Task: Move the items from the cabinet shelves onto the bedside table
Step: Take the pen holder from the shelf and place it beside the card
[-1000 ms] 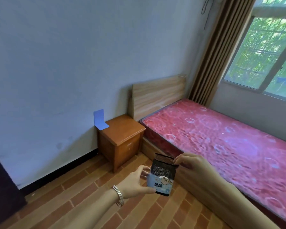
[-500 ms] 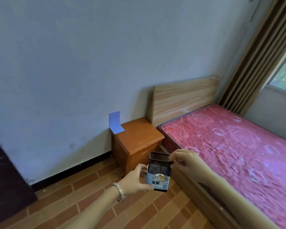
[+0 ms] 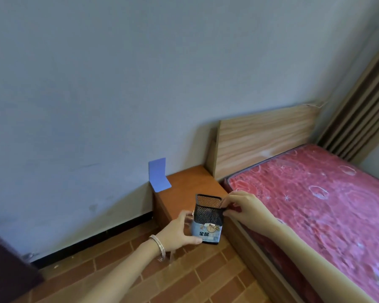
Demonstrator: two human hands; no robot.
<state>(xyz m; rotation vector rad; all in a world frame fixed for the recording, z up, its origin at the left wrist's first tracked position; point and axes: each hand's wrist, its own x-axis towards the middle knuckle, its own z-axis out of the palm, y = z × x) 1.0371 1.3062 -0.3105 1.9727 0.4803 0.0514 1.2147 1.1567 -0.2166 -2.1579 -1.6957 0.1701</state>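
Note:
A black mesh pen holder (image 3: 208, 213) with a pale blue label on its lower half is held upright in the air in front of the bedside table (image 3: 184, 182). My left hand (image 3: 179, 231) grips its lower left side, and a silver bracelet circles that wrist. My right hand (image 3: 241, 206) pinches the holder's upper right rim. The small orange-brown wooden table stands against the wall beside the bed. A blue L-shaped bookend (image 3: 159, 176) rests on its back left corner.
A bed with a red patterned mattress (image 3: 315, 197), light wooden headboard (image 3: 263, 136) and wooden side rail fills the right. Striped brown curtains (image 3: 363, 119) hang at the far right. A dark cabinet edge (image 3: 7, 270) shows at the bottom left. The floor is brick-patterned tile.
My view has swung left and closer to the bedside table; the window has left the frame. Both hands keep the pen holder and have carried it toward the table's front.

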